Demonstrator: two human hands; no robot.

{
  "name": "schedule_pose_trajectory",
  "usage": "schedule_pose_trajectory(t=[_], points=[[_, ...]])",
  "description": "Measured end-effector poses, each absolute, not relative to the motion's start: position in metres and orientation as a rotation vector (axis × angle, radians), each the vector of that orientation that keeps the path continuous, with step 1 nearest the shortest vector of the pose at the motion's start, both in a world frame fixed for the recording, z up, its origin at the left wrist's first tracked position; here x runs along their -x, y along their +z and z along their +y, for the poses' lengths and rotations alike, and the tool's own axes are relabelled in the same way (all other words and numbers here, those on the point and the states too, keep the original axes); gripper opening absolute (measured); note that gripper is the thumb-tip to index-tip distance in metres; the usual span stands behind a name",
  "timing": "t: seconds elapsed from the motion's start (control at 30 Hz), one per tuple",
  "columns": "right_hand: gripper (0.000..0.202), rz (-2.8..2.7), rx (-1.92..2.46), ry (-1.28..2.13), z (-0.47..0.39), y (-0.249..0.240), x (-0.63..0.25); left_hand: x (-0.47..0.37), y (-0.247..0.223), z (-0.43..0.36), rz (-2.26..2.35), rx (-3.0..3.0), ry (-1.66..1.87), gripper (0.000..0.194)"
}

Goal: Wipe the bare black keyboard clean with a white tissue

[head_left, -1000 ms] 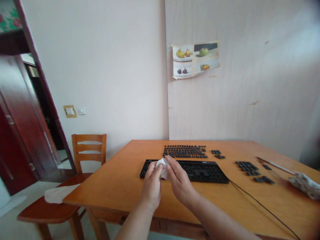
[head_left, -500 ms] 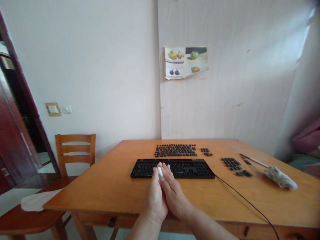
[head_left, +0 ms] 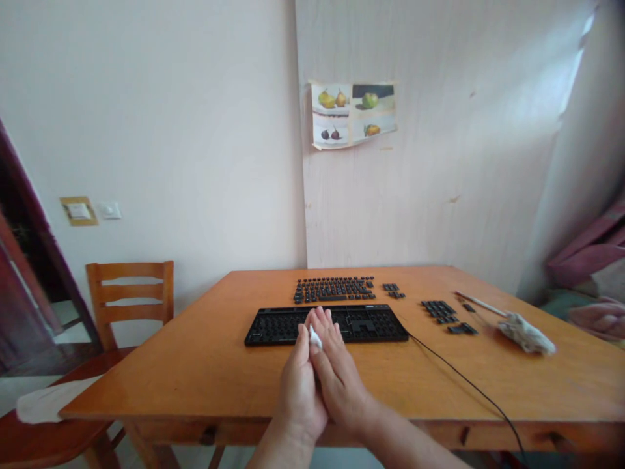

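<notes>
My left hand (head_left: 299, 392) and my right hand (head_left: 340, 381) are pressed palm to palm above the near side of the table. Between them pokes out a small white wad (head_left: 315, 337), soft-looking like tissue; the rest of it is hidden by the palms. Just beyond the fingertips lies a black keyboard (head_left: 278, 326) with most of its keycaps off, its cable (head_left: 456, 370) running to the near right edge. Behind it, loose black keycaps (head_left: 334, 290) are laid out in rows. More keycaps (head_left: 438, 311) lie to the right.
On the right of the wooden table (head_left: 195, 371) rest a thin stick (head_left: 481, 303) and a crumpled greyish cloth (head_left: 526, 333). A small group of keycaps (head_left: 393, 290) sits near the back. At left stands a wooden chair (head_left: 131, 293) with a white cloth (head_left: 53, 400) on its seat.
The view has shifted slightly, so the table and wall appear a little farther left. My hands stay pressed together around the white wad, with slightly more of it showing.
</notes>
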State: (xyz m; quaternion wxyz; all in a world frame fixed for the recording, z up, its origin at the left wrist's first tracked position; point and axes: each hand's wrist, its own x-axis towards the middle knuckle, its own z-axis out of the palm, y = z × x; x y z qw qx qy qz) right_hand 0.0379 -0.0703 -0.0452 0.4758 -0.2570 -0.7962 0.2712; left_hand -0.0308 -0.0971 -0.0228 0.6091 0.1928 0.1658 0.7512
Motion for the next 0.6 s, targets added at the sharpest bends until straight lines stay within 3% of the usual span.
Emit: schedule_pose_trajectory(t=[0.2, 0.4, 0.6], points=[[0.055, -1.988, 0.658, 0.610, -0.087, -0.029, -0.038, 0.025, -0.038, -0.101, 0.447, -0.514, 1.683, 0.048], [0.054, -2.153, 0.711, 0.307, -0.077, -0.017, -0.054, 0.024, -0.036, -0.112, 0.251, -0.543, 1.529, 0.055], [0.063, -2.287, 0.551, 0.310, -0.109, -0.018, -0.052, 0.030, -0.047, -0.109, 0.315, -0.529, 1.647, 0.055]])
